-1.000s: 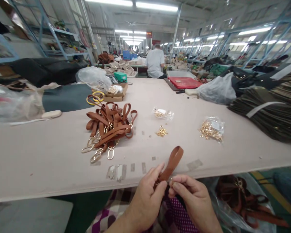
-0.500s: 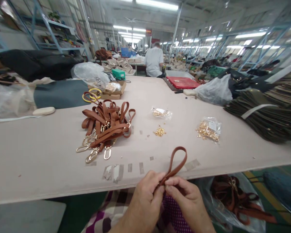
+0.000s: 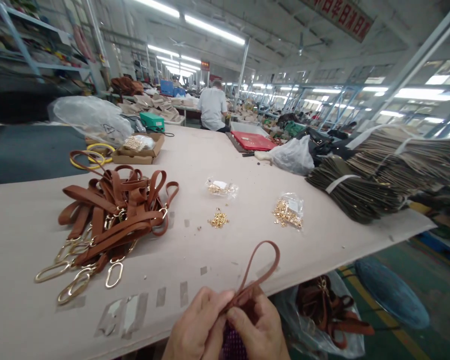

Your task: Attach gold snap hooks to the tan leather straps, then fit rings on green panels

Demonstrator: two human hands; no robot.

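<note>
A looped brown leather strap (image 3: 276, 257) rises from between my hands at the table's front edge. My left hand (image 3: 200, 320) pinches its lower part, and the fingers of my right hand (image 3: 257, 320) close on it just beside. Whatever lies between the fingertips is hidden. On the table to the left is a heap of similar brown leather straps (image 3: 112, 200) with gold oval rings (image 3: 114, 275) and clasps. Beyond my hands lie a small pile of gold metal pieces (image 3: 219, 219), a small clear bag of gold pieces (image 3: 221, 187) and another bag of gold pieces (image 3: 288, 210).
Stacked dark strips (image 3: 348, 190) line the table's right side. Below that edge, a plastic bag of brown straps (image 3: 322, 310) sits near a blue stool (image 3: 392, 292). A cardboard box (image 3: 138, 150), green box (image 3: 152, 121) and red folder (image 3: 253, 140) stand farther back, before a seated person (image 3: 213, 107).
The view has turned to the right and tilted, so the table's contents sit farther left. Both hands keep hold of the strap, its loop now leaning more to the right.
</note>
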